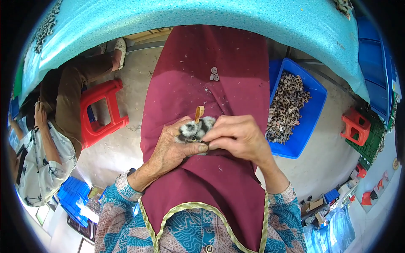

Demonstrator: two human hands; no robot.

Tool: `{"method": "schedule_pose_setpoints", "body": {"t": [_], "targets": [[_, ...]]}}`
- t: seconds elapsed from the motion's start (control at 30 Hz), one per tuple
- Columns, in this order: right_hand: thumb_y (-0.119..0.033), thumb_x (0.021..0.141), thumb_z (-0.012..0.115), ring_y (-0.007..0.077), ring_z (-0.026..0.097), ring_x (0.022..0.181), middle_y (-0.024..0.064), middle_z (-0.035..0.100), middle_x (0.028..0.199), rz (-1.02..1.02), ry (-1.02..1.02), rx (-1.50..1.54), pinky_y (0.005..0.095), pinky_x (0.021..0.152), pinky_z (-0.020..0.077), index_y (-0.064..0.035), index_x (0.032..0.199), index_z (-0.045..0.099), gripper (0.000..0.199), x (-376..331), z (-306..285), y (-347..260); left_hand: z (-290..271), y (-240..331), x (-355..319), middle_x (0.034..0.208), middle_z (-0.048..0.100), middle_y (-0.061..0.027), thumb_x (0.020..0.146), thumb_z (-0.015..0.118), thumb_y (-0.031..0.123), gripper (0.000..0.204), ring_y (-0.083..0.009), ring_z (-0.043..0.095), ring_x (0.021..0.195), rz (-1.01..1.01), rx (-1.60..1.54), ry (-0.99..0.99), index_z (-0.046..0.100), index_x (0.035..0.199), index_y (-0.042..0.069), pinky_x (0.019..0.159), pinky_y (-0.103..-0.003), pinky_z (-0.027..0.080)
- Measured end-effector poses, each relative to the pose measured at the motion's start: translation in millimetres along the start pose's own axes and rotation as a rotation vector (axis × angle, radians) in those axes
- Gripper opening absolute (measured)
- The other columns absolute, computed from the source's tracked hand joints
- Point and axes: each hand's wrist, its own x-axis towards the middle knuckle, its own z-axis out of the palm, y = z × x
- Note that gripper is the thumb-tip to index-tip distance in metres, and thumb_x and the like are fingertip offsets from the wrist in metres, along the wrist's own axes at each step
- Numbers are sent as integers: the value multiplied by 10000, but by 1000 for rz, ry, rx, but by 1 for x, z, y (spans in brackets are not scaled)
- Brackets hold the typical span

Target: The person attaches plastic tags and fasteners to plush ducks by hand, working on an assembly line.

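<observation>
Over my lap, my left hand (168, 147) is wrapped round a small grey, black and white plush toy (195, 131), its thumb pressed along the lower edge. A tan loop strap (199, 112) stands up from the toy's top, and a dark eye-like bead shows on its front. My right hand (236, 137) is closed, with thumb and forefinger pinched at the toy's right side. Whatever lies between those fingertips is hidden. Several small pale ring-shaped pieces (214, 77) rest on the maroon apron (181, 80) farther up.
A turquoise-covered table (211, 12) curves across the far side. To the right, a blue bin (315, 105) holds many spotted plush pieces. Red stools (103, 111) stand at both sides. On the left sits another person (50, 147). Blue crates (78, 196) lie at lower left.
</observation>
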Motion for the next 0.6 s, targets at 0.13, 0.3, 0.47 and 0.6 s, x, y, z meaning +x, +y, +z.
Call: {"method": "schedule_pose_setpoints", "body": {"t": [0.13,0.3,0.47,0.6], "targets": [[53,708,661,123,595,807,86,610,945,112,61,420,247,671,506,20,923,653,218,8,-9,12,0,7,-2,895,543,-20,672,753,38,348,-107,530,807,170,265,-48,589,978,8,732,-247,441],[99,738,628,118,598,813,70,595,902,255,-34,681,228,688,522,43,928,618,198,-4,9,15,-1,11,-8,928,547,-72,740,690,80,337,-192,576,875,412,551,-34,556,1047,39,763,-299,458],[59,707,676,147,630,737,84,629,798,40,-41,413,248,655,508,14,817,620,131,-15,19,-12,-10,9,-23,878,606,-157,707,675,64,276,-290,622,747,931,709,-37,596,959,-13,620,-349,513],[-6,683,703,215,627,694,71,625,747,-74,-50,319,300,638,496,-25,762,626,113,-25,33,-36,-17,19,-44,914,601,-161,665,693,90,319,-315,629,773,1056,862,-114,606,961,7,578,-352,525]]}}
